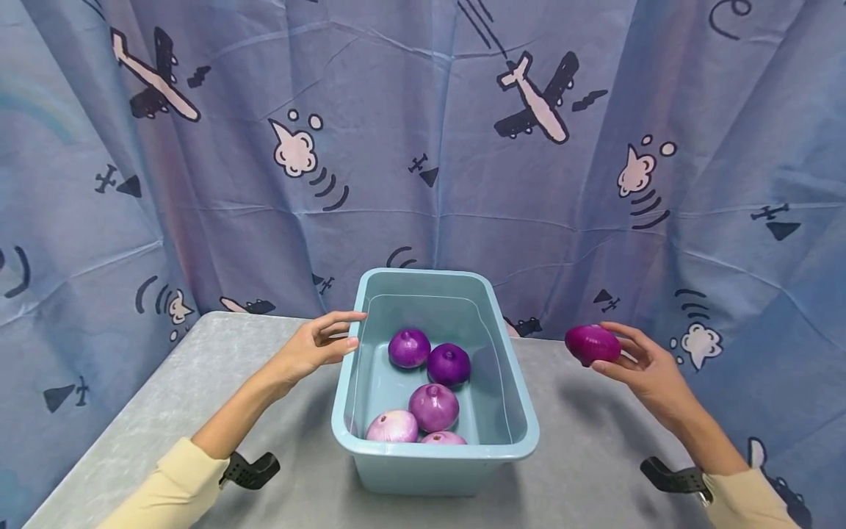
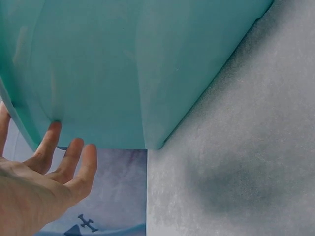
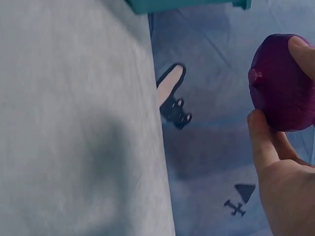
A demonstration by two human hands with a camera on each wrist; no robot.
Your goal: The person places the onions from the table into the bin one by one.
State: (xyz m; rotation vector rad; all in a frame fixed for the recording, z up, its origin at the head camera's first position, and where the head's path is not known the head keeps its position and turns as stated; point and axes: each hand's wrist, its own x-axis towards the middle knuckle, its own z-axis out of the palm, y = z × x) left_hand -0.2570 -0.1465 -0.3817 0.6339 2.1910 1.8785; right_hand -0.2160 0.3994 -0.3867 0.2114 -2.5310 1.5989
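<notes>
A dark red onion point(image 1: 588, 344) is pinched between the thumb and fingers of my right hand point(image 1: 654, 375), held up to the right of a light blue plastic bin point(image 1: 436, 469). In the right wrist view the onion point(image 3: 280, 83) shows its stubby end. At the bin's left rim is my left hand point(image 1: 307, 353), its fingers loosely spread. The left wrist view puts that hand point(image 2: 54, 182) beside the bin's outer wall point(image 2: 93, 73), a fingertip at or very near it. Inside the bin lie several onions: dark purple ones point(image 1: 409, 348) farther back, a lighter purple one point(image 1: 433, 408) and paler ones point(image 1: 393, 427) toward the front.
The bin stands on a grey table point(image 1: 264, 411) whose far edge meets a blue curtain point(image 1: 370, 162) printed with airplanes. Dark wrist straps point(image 1: 251, 470) with camera mounts sit at both wrists. The bin's raised walls surround the onions.
</notes>
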